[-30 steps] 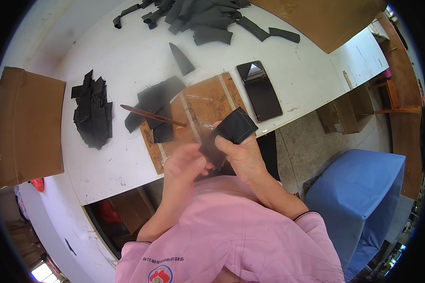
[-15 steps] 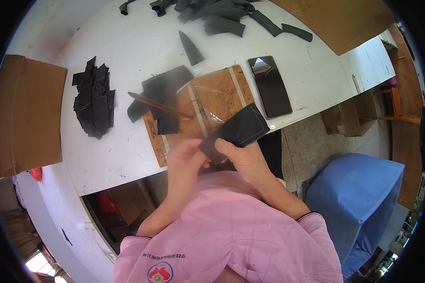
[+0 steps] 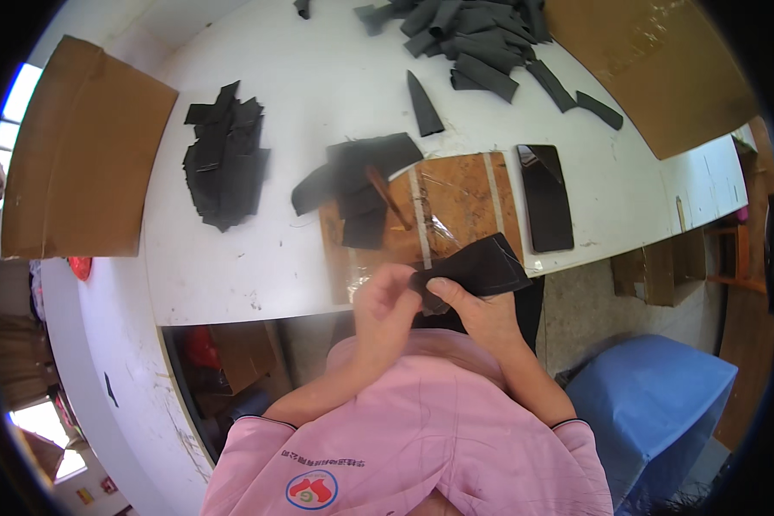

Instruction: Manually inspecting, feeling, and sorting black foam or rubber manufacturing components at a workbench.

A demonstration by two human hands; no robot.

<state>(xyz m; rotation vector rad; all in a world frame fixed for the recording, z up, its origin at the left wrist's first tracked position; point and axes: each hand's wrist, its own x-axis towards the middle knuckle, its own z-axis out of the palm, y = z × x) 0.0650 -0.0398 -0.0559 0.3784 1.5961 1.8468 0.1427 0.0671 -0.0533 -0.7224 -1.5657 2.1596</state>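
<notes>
A dark, flat sewn fabric piece (image 3: 482, 265) with light stitching near its right end is held just past the table's near edge. My right hand (image 3: 488, 320) grips its lower edge, the thumb lying on top. At the other end my left hand (image 3: 385, 303) is closed, its curled fingers pinching the fabric; the fingertips are partly hidden. Beyond my hands, a brown board (image 3: 460, 202) with clear tape strips lies on the table. Dark fabric pieces (image 3: 357, 185) overlap its left side, and a slim brown stick (image 3: 389, 198) lies across them.
On the white table (image 3: 224, 279) are a black phone (image 3: 545, 198), a stack of dark strips (image 3: 225, 163), a pointed dark piece (image 3: 423, 105) and a heap of dark pieces (image 3: 482, 47). Cardboard boxes (image 3: 90, 155) stand at both sides. A blue cloth-covered object (image 3: 654, 396) is at lower right.
The whole view has shifted, so the table items appear farther right. Both hands keep hold of the fabric piece; its left end now looks narrower and more bunched at my left fingers.
</notes>
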